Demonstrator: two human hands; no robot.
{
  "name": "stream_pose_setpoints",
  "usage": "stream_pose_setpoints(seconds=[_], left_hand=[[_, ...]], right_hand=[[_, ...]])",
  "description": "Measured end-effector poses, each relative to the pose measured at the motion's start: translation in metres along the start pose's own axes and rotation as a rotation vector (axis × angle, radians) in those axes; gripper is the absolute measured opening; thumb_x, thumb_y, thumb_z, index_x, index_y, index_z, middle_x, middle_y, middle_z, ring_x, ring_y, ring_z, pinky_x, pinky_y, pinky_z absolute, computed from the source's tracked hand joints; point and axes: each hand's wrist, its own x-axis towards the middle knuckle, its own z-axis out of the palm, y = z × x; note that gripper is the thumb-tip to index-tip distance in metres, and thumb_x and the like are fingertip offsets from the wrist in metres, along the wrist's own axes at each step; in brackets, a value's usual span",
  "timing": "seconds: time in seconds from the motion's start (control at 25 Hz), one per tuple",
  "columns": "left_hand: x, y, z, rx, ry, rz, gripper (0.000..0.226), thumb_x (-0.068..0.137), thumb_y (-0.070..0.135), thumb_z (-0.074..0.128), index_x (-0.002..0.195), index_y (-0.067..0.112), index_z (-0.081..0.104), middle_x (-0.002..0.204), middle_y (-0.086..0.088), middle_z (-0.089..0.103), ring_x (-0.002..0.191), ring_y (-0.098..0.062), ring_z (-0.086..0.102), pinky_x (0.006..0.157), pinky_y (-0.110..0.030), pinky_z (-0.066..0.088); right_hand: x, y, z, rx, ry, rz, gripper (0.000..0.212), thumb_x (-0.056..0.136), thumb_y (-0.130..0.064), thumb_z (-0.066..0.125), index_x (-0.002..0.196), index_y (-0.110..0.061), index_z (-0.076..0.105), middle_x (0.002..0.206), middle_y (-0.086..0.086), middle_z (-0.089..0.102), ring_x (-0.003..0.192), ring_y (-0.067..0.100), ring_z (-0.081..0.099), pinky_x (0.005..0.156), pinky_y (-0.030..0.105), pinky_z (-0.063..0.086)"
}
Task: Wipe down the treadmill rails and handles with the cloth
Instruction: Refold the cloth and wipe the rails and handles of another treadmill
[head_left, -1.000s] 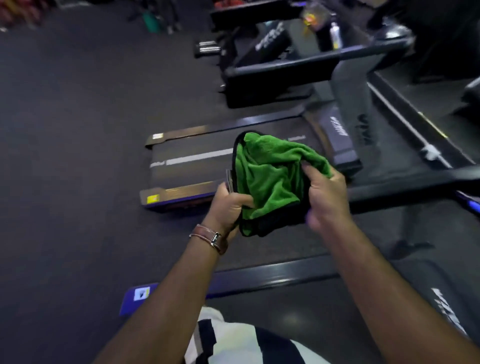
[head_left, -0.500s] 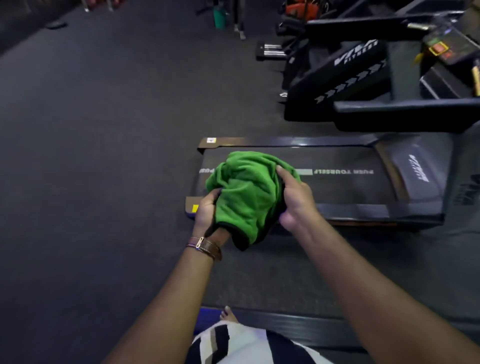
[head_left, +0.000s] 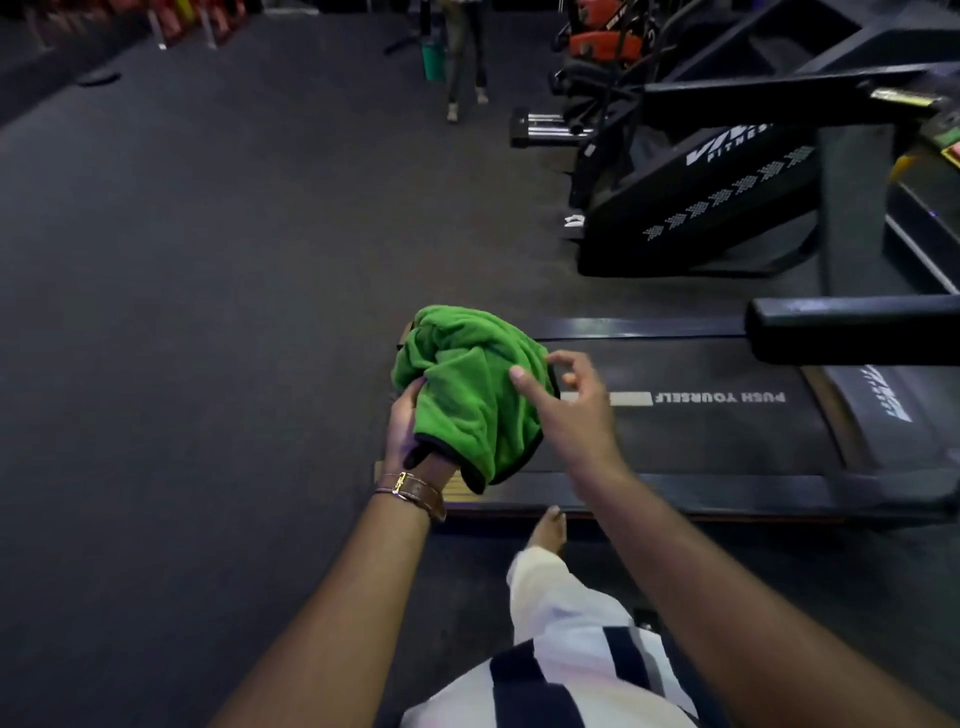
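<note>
My left hand (head_left: 402, 426) grips the bunched green cloth (head_left: 467, 389), held above the rear end of the treadmill (head_left: 727, 431) belt. My right hand (head_left: 566, 400) is beside the cloth, fingers loosely spread, holding nothing; whether the thumb touches cloth, cannot tell.

A bunched green microfibre cloth with black edging (head_left: 470, 395), draped over the left hand (head_left: 402, 434), sits above the rear end of a black treadmill (head_left: 727, 431), whose belt reads "PUSH YOURSELF" and whose padded black handle rail (head_left: 852, 330) lies at two o'clock from the cloth.
</note>
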Motion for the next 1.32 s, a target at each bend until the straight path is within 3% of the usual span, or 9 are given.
stream_pose_setpoints(seconds=[0.12,0.24,0.48,0.68,0.84,0.96,1.08,1.2,1.32], left_hand=[[0.084,0.023,0.03,-0.018,0.024,0.045,0.034,0.095,0.023,0.045,0.106,0.0,0.067,0.091,-0.015,0.073,0.08,-0.026,0.072,0.075,-0.034,0.058],[0.197,0.068,0.065,0.023,0.155,0.105,0.033,0.097,0.013,0.043,0.122,0.002,0.06,0.1,-0.016,0.072,0.087,-0.029,0.07,0.08,-0.04,0.058],[0.381,0.153,0.132,0.169,0.432,0.125,0.046,0.071,-0.004,0.062,0.117,0.003,0.065,0.112,-0.022,0.068,0.103,-0.041,0.065,0.077,-0.057,0.056],[0.473,0.192,0.196,0.27,0.45,0.239,0.044,0.066,-0.017,0.056,0.099,0.011,0.063,0.089,-0.014,0.066,0.078,-0.032,0.065,0.056,-0.037,0.056],[0.534,0.191,0.234,0.879,0.771,0.383,0.032,0.068,0.008,0.062,0.097,0.022,0.059,0.113,-0.012,0.051,0.096,-0.031,0.057,0.078,-0.035,0.051],[0.572,0.166,0.286,0.878,0.266,0.081,0.006,0.084,0.014,0.062,0.086,0.017,0.065,0.095,-0.011,0.065,0.091,-0.029,0.063,0.064,-0.031,0.044],[0.604,0.166,0.333,0.6,-0.053,-0.422,0.057,0.082,0.068,0.052,0.105,0.017,0.064,0.105,-0.01,0.064,0.088,-0.028,0.062,0.073,-0.037,0.047],[0.634,0.185,0.373,0.446,-0.292,-0.553,0.08,0.073,0.079,0.045,0.101,0.01,0.074,0.109,-0.018,0.068,0.09,-0.032,0.068,0.076,-0.038,0.055],[0.654,0.191,0.41,0.513,-0.391,-0.555,0.085,0.085,0.078,0.03,0.075,0.008,0.078,0.087,-0.013,0.072,0.076,-0.024,0.069,0.062,-0.026,0.053]], right_hand=[[0.096,0.008,0.031,0.223,-0.159,0.106,0.033,0.084,-0.01,0.076,0.113,-0.02,0.064,0.104,0.014,0.072,0.098,0.027,0.07,0.084,0.041,0.059],[0.241,-0.002,0.053,0.291,-0.016,0.063,0.031,0.082,0.007,0.07,0.101,-0.017,0.069,0.104,0.019,0.072,0.094,0.028,0.069,0.091,0.056,0.055],[0.46,-0.058,0.051,0.409,-0.141,0.162,0.06,0.069,0.017,0.074,0.124,-0.006,0.066,0.12,0.018,0.069,0.101,0.026,0.069,0.09,0.038,0.057],[0.565,-0.084,0.053,0.519,-0.121,0.198,0.071,0.069,0.026,0.064,0.133,-0.005,0.059,0.105,0.011,0.073,0.095,0.025,0.069,0.086,0.038,0.058],[0.611,-0.091,0.058,0.561,-0.118,0.174,0.078,0.07,0.028,0.059,0.139,-0.008,0.053,0.113,0.007,0.072,0.104,0.022,0.067,0.088,0.036,0.057],[0.649,-0.096,0.068,0.519,-0.126,0.122,0.086,0.069,0.03,0.057,0.144,-0.012,0.048,0.139,0.007,0.058,0.127,0.023,0.056,0.105,0.042,0.048],[0.672,-0.108,0.077,0.264,-0.191,0.077,0.092,0.071,0.032,0.055,0.148,-0.016,0.042,0.149,0.008,0.048,0.13,0.013,0.053,0.102,0.038,0.049],[0.678,-0.118,0.071,0.082,-0.377,0.033,0.079,0.081,0.024,0.059,0.148,-0.015,0.042,0.147,-0.001,0.049,0.119,0.015,0.055,0.093,0.034,0.049],[0.674,-0.111,0.048,0.119,0.006,0.073,0.043,0.089,0.013,0.058,0.126,-0.008,0.064,0.127,-0.001,0.068,0.103,0.025,0.069,0.083,0.035,0.054]])
